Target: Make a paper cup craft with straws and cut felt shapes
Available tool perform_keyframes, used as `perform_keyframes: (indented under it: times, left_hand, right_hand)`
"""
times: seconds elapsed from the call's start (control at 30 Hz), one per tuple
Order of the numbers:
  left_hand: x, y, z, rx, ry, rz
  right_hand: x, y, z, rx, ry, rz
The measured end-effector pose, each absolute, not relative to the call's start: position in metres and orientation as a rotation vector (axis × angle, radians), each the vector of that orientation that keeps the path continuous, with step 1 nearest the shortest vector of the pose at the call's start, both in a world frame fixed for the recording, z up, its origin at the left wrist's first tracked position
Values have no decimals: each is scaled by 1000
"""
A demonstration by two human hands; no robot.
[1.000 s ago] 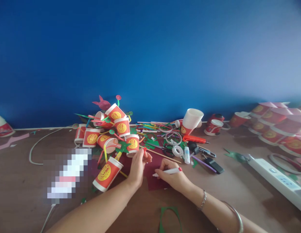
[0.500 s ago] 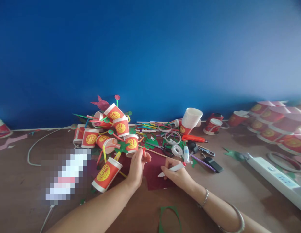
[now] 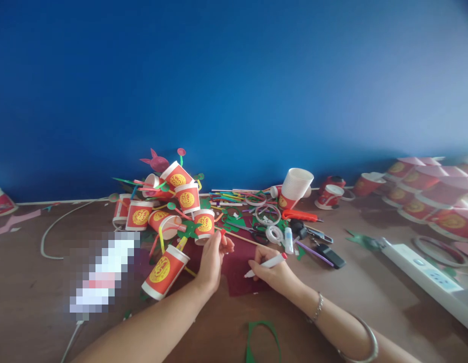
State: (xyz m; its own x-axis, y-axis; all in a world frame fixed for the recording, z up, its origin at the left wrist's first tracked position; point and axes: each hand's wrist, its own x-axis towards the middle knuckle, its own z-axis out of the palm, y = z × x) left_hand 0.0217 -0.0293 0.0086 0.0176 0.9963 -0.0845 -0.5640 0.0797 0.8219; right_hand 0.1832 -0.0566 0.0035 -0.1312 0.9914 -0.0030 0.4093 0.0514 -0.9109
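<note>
My right hand [image 3: 273, 275] pinches a white marker with a red end [image 3: 272, 262]. The marker slants across, its pale tip pointing down and left over a dark red sheet of paper [image 3: 239, 282]. My left hand [image 3: 214, 257] is curled with thumb and forefinger together around a small red marker cap [image 3: 223, 232], mostly covered by the fingers. Just left of it, a red and white paper cup [image 3: 166, 272] leans on its side. It belongs to a cluster of cups joined with coloured straws and green paper pieces [image 3: 189, 229].
Behind the paper lie scissors [image 3: 259, 236], a tape roll [image 3: 275, 234], a glue bottle [image 3: 289, 241] and coloured straws [image 3: 228, 197]. A cup stack [image 3: 295, 186] stands behind. A power strip [image 3: 418, 267] lies right; a pixelated phone-like device [image 3: 105, 275] lies left. A green paper cutout [image 3: 273, 330] is in front.
Almost nothing differs. The whole view has shifted very slightly to the left. Both hands keep their hold and position over the paper.
</note>
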Motion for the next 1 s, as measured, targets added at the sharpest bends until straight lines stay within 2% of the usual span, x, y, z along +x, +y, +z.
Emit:
perform_keyframes:
  times: [0.57,1.0]
  left_hand:
    - [20,-29,4,694,804,1366]
    - [21,-28,4,684,798,1370]
  right_hand:
    - [182,-55,1,-1463,-1669,936]
    - [179,-56,3,-1479,-1576,980]
